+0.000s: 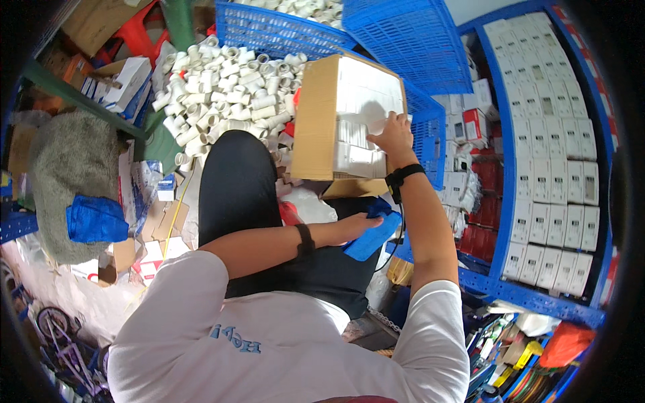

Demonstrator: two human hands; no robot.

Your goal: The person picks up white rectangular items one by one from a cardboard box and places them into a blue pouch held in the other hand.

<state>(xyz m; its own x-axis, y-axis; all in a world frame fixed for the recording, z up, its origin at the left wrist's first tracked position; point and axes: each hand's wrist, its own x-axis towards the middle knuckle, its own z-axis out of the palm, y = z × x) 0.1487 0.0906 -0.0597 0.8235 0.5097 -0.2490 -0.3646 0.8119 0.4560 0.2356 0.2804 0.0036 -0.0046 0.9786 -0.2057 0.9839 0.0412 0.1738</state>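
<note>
My left hand point(359, 227) grips a folded blue cloth point(374, 241) above my right thigh. In front of me an open cardboard carton point(315, 121) stands tilted, packed with rows of white rectangular pieces point(360, 156). Over the carton's right side is my right hand point(395, 135), its thumb spread away from its fingers and its fingertips at the white pieces. Whether it grips one of them is hidden by the hand. A black strap with a cable circles my right wrist.
White plastic pipe fittings point(227, 95) lie heaped left of the carton. Blue plastic crates point(403, 45) stand behind it. Along the right runs a blue shelf point(496, 151) stacked with white boxes point(549, 176). Another blue cloth point(95, 219) rests on a grey fabric-covered seat point(75, 166).
</note>
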